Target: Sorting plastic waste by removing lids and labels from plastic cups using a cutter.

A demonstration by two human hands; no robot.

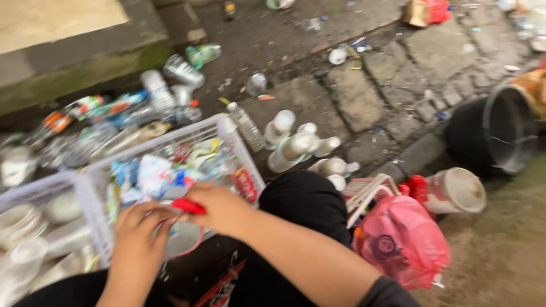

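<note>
With the left hand (138, 236) gripping a clear cup (183, 237) and the right hand (220, 209) pinching a red tool (188, 206), the blurred cup may slip and the tool may nick the left hand's fingers.

My left hand (136, 239) and right hand (219, 207) are bare; dark grey sleeve edge on right arm, black trousers with red-white print.

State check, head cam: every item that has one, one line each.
left hand: closed around a clear plastic cup
right hand: gripping a red tool over the cup
white basket: full of plastic packaging
second white basket: holds clear cups
black bucket: tipped on its side, mouth showing
pink bag: bulging, lying on the ground
white bottles: lying on the paving
</note>
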